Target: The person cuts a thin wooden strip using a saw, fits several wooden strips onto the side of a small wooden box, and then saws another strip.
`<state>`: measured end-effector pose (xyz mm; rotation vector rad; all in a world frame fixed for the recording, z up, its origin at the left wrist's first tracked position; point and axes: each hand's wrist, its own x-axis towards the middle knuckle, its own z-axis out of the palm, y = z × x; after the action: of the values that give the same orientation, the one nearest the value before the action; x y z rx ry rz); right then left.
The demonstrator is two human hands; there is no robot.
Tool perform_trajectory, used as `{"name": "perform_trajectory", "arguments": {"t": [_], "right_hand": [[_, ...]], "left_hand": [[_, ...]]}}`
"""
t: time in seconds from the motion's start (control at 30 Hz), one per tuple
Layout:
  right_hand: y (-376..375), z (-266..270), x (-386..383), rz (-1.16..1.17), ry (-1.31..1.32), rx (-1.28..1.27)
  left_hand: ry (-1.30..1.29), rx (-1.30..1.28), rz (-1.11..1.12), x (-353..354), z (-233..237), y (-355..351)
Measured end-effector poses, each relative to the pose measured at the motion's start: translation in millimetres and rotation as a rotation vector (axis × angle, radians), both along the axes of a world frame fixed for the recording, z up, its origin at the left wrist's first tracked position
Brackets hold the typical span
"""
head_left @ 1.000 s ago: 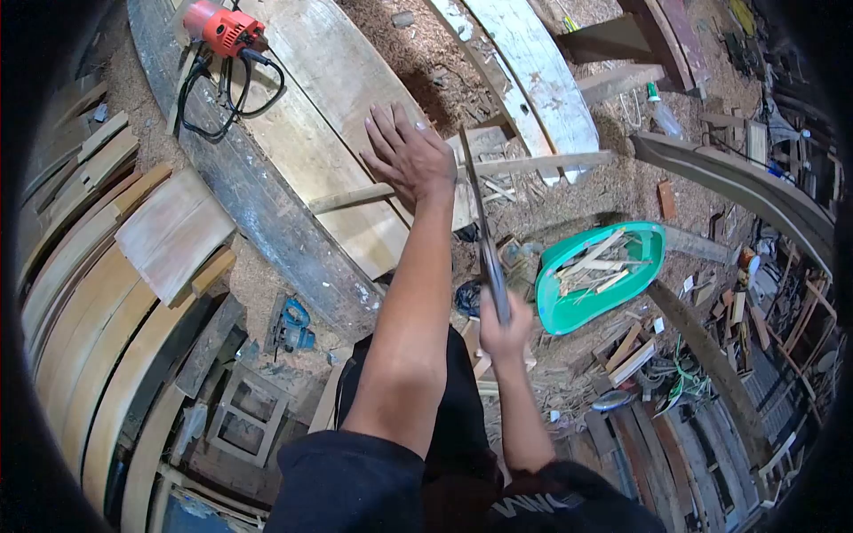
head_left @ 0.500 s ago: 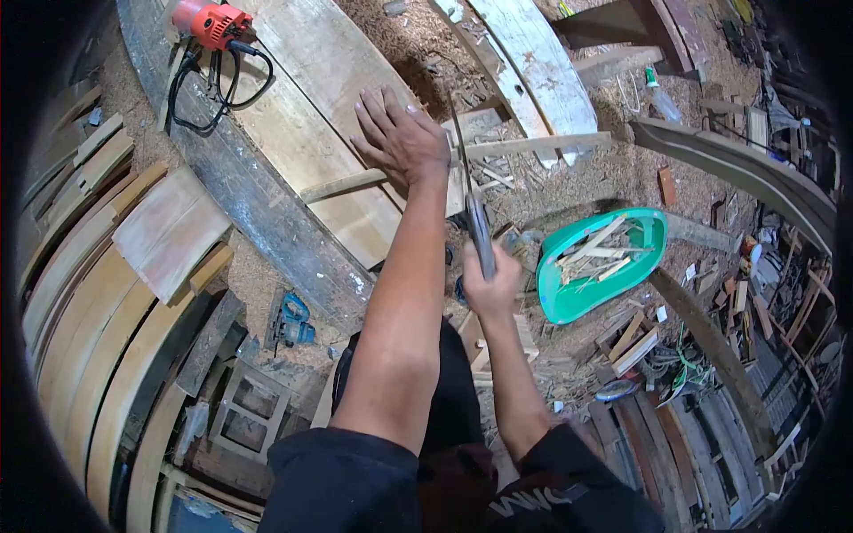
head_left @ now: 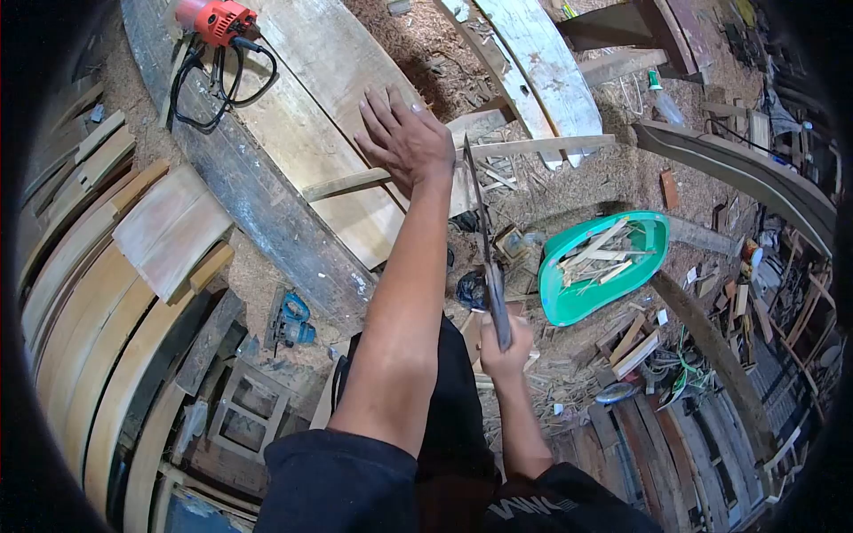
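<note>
My left hand [head_left: 407, 142] lies flat with its fingers spread, pressing on a narrow wooden strip [head_left: 342, 185] that crosses two wide boards [head_left: 293, 111]. My right hand [head_left: 506, 342] is closed round the handle of a handsaw [head_left: 484, 226]. The thin blade points away from me, and its far end is at the strip just right of my left hand. Past the blade, the strip sticks out over the floor to the right.
A red power tool [head_left: 216, 22] with a black cord rests on the boards at upper left. On the right, a green tub [head_left: 551, 289] holds wood scraps. A blue power tool [head_left: 293, 320] lies on the floor. Stacked planks [head_left: 93, 302] stand at left, and shavings cover the ground.
My right hand has drawn the handsaw back toward me, so less of the blade reaches past the strip. My left hand stays in place on the strip.
</note>
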<state>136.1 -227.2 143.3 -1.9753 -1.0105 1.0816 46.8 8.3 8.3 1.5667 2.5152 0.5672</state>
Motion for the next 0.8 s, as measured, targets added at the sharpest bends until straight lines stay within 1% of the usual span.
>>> {"name": "perform_trajectory", "arguments": {"t": [0.03,0.1,0.17,0.2,0.23,0.27,0.3,0.4,0.47,0.5,0.57,0.63,0.7,0.73,0.77,0.8], "right_hand": [[2,10,-6,-0.056,0.022,-0.001],[47,-20,-8,-0.057,0.084,-0.027],[66,-36,-16,-0.042,0.057,-0.035],[54,-37,-10,-0.004,0.011,-0.008],[37,-22,-6,-0.058,0.080,-0.050],[13,3,-6,-0.054,0.056,-0.044],[4,17,-6,-0.040,0.035,-0.027],[11,0,-5,-0.035,0.022,-0.019],[66,-32,-10,-0.050,0.086,0.001],[78,-49,-11,-0.018,0.049,-0.030],[66,-34,-7,-0.053,0.123,-0.058],[20,3,-8,-0.004,-0.034,-0.014],[9,13,-6,-0.011,-0.003,0.032],[6,16,-8,-0.023,0.017,0.045],[16,0,-4,-0.016,0.031,-0.006],[46,-18,-6,-0.017,0.044,-0.013]], "left_hand": [[0.006,0.000,-0.004,0,0,-3],[0.021,0.015,-0.006,-1,-2,-1],[0.025,0.014,-0.015,0,-2,-5],[0.033,0.028,-0.010,1,-4,-2],[0.044,0.036,-0.007,0,-4,0],[0.032,0.027,-0.008,0,-1,0],[0.032,0.032,-0.006,-1,-2,2],[0.041,0.031,-0.004,-1,-4,-3],[0.055,0.045,0.000,-1,-5,0],[0.058,0.038,-0.003,-1,-4,-5],[0.056,0.044,-0.010,-1,-2,-1],[0.064,0.032,-0.009,-1,-3,-4],[0.055,0.039,-0.003,-1,-3,0],[0.062,0.041,0.000,-3,-4,0],[0.066,0.034,-0.004,-3,-5,-3],[0.067,0.040,-0.004,-1,-5,-1]]}}
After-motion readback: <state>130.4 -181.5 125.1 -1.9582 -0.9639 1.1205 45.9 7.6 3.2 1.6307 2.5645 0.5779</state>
